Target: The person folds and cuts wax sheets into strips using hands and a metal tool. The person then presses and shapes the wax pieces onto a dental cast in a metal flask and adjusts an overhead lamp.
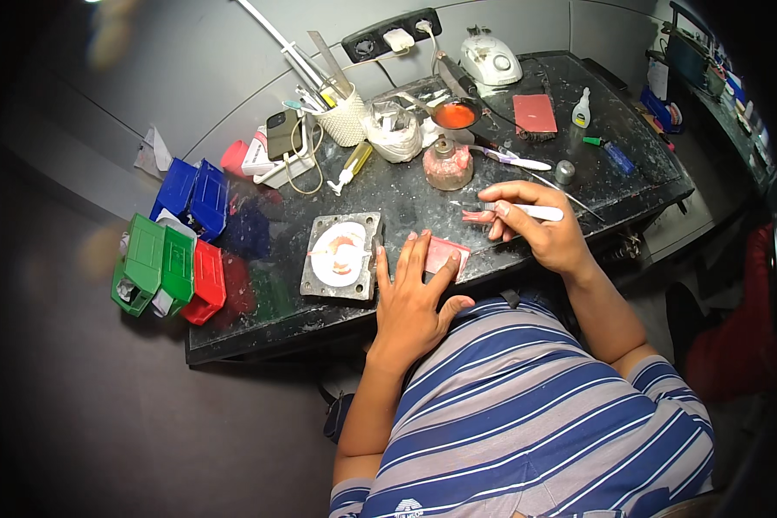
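My left hand (414, 293) lies with its fingers spread, touching a pink flat sheet (442, 252) at the desk edge. Left of it sits a square metal plate (313, 283) with a round white disc (350, 268) bearing reddish-pink material. My right hand (531, 224) is closed on a white-handled tool (544, 211), held above the desk to the right of the sheet. A small reddish-pink piece (476, 217) is at its fingertips; whether the tool or my fingers bear it, I cannot tell.
Blue (198, 194), green (155, 259) and red bins (207, 281) stand left. Behind are a pen cup (344, 125), phone (282, 134), plastic bag (393, 129), pink-crusted burner (447, 168), orange-filled pan (455, 114), white device (490, 65), bottle (582, 112) and power strip (367, 43).
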